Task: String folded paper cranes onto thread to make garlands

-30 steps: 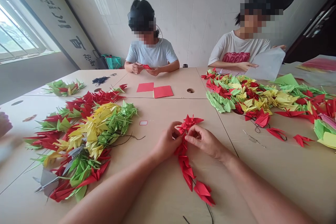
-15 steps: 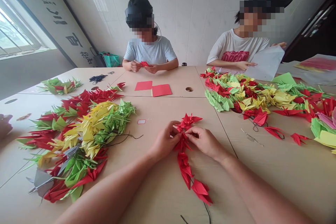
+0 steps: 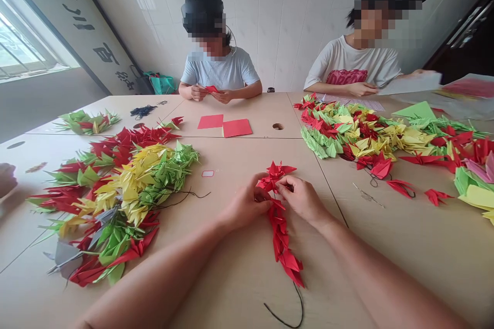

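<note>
Two hands meet at the upper red paper birds: the right hand pinches them; the left hand curls alongside, its fingertip grip unclear. Below, birds formerly spaced now bunch along the black cord, apparently tightening the strand. Far left, a blurred shape is cut off.

Red paper strand, black cord; red, yellow, green and grey heap; beige tabletop.
</note>
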`<state>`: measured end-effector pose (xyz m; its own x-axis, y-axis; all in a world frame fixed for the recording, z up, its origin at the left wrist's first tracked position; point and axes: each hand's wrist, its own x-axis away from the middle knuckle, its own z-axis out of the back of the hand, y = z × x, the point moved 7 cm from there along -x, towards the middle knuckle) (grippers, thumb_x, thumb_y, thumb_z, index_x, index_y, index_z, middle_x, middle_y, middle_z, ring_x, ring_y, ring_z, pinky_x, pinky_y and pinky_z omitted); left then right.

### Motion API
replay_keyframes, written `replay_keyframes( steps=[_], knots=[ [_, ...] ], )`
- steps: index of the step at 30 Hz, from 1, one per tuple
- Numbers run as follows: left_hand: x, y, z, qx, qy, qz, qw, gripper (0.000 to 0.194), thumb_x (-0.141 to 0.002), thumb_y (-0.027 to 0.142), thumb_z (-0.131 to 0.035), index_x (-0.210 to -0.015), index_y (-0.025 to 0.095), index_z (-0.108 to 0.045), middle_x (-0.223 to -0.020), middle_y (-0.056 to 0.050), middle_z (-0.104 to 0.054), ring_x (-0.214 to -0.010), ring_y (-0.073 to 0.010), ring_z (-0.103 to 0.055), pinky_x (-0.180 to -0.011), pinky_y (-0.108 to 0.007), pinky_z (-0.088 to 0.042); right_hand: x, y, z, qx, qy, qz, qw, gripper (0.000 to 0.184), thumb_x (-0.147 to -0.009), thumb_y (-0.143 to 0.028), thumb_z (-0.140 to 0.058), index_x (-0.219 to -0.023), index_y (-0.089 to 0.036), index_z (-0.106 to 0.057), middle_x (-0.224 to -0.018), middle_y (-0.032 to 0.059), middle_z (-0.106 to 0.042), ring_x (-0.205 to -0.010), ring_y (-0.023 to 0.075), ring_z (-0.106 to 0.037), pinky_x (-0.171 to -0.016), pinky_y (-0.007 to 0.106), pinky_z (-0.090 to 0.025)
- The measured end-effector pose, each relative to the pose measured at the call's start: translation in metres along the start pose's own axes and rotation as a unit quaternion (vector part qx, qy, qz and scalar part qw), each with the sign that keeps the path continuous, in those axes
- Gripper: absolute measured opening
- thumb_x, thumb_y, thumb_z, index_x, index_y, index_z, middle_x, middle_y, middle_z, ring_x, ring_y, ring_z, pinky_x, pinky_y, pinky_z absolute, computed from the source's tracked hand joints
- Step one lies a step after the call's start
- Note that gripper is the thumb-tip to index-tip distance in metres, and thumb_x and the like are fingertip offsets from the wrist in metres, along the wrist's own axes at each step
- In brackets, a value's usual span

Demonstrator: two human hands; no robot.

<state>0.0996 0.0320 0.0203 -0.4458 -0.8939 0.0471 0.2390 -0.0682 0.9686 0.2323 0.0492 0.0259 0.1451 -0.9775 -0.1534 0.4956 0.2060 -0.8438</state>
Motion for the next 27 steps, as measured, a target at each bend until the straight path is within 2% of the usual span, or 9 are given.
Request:
replay_keyframes(
  steps=[3,5,7,9,11,13,16,22,27],
  knots=[
    [0.003,0.008,-0.006,0.015,-0.046,-0.006,0.999,0.064,-0.074,0.018,-0.058,-0.131,0.025,-0.031,-0.077,-0.001,-0.063,-0.069,-0.0125,-0.057,-0.063,-0.024,-0.043,-0.001,0.001,0.001,-0.002,0.004,-0.013,1.000,0.021,-0.081,-0.036,-0.051,-0.073,-0.020,-0.062,-0.069,0.0033,-0.066,-0.059,0.0162,-0.056,-0.058,0.028,-0.043],
    [0.004,0.011,-0.006,0.009,-0.054,-0.010,0.998,0.059,-0.076,0.020,-0.056,-0.130,0.025,-0.033,-0.072,0.001,-0.060,-0.066,-0.0115,-0.055,-0.061,-0.023,-0.042,-0.001,0.002,0.002,-0.005,0.000,-0.029,1.000,0.022,-0.080,-0.037,-0.051,-0.072,-0.020,-0.061,-0.068,0.0029,-0.065,-0.057,0.0158,-0.055,-0.057,0.028,-0.043],
    [0.004,0.012,-0.002,-0.010,-0.025,-0.014,1.000,0.048,-0.079,0.026,-0.054,-0.125,0.024,-0.040,-0.068,0.002,-0.057,-0.061,-0.0097,-0.051,-0.058,-0.022,-0.041,0.000,0.001,0.001,-0.006,-0.006,-0.035,0.999,0.021,-0.080,-0.037,-0.052,-0.071,-0.020,-0.061,-0.067,0.0027,-0.065,-0.058,0.0158,-0.055,-0.056,0.027,-0.043],
    [0.002,0.010,0.005,-0.026,0.026,-0.022,0.999,0.039,-0.081,0.031,-0.053,-0.118,0.022,-0.047,-0.069,0.002,-0.055,-0.061,-0.0094,-0.049,-0.059,-0.022,-0.041,0.001,-0.003,0.000,-0.010,-0.016,-0.021,1.000,0.020,-0.079,-0.035,-0.052,-0.070,-0.020,-0.061,-0.068,0.0025,-0.066,-0.060,0.0159,-0.056,-0.057,0.027,-0.043],
    [-0.001,0.007,0.011,-0.020,0.067,-0.027,0.997,0.037,-0.079,0.034,-0.056,-0.113,0.021,-0.050,-0.076,0.001,-0.057,-0.066,-0.0104,-0.051,-0.062,-0.023,-0.042,0.002,-0.007,-0.004,-0.019,-0.034,-0.001,0.999,0.019,-0.080,-0.032,-0.051,-0.071,-0.019,-0.062,-0.070,0.0026,-0.066,-0.063,0.0162,-0.057,-0.060,0.027,-0.043],
    [-0.003,0.002,0.014,0.003,0.081,-0.025,0.996,0.037,-0.076,0.033,-0.061,-0.109,0.021,-0.052,-0.082,-0.001,-0.058,-0.071,-0.0113,-0.054,-0.064,-0.023,-0.043,0.003,-0.008,-0.007,-0.035,-0.056,0.005,0.998,0.019,-0.080,-0.032,-0.051,-0.072,-0.019,-0.063,-0.071,0.0025,-0.066,-0.065,0.0163,-0.057,-0.061,0.027,-0.043],
    [-0.007,-0.004,0.014,0.047,0.065,-0.011,0.997,0.035,-0.074,0.031,-0.064,-0.105,0.019,-0.054,-0.082,-0.002,-0.059,-0.071,-0.0112,-0.054,-0.065,-0.023,-0.044,0.003,-0.006,-0.011,-0.081,-0.085,-0.017,0.993,0.020,-0.078,-0.035,-0.055,-0.072,-0.018,-0.064,-0.070,0.0023,-0.065,-0.064,0.0154,-0.056,-0.057,0.025,-0.043],
    [-0.010,-0.009,0.010,0.105,0.019,-0.015,0.994,0.032,-0.071,0.030,-0.068,-0.098,0.017,-0.056,-0.078,-0.001,-0.059,-0.072,-0.0112,-0.055,-0.068,-0.025,-0.044,0.005,0.003,-0.016,-0.161,-0.127,-0.114,0.972,0.022,-0.067,-0.037,-0.066,-0.071,-0.016,-0.065,-0.059,-0.0010,-0.059,-0.050,0.0102,-0.049,-0.043,0.021,-0.036],
    [-0.011,-0.011,0.009,0.111,0.005,-0.006,0.994,0.035,-0.069,0.029,-0.070,-0.097,0.017,-0.054,-0.074,0.000,-0.057,-0.067,-0.0093,-0.053,-0.064,-0.023,-0.042,0.007,0.000,-0.016,-0.176,-0.138,-0.105,0.969,0.024,-0.066,-0.039,-0.067,-0.068,-0.015,-0.065,-0.062,-0.0003,-0.059,-0.058,0.0119,-0.054,-0.052,0.023,-0.043]
  ],
)
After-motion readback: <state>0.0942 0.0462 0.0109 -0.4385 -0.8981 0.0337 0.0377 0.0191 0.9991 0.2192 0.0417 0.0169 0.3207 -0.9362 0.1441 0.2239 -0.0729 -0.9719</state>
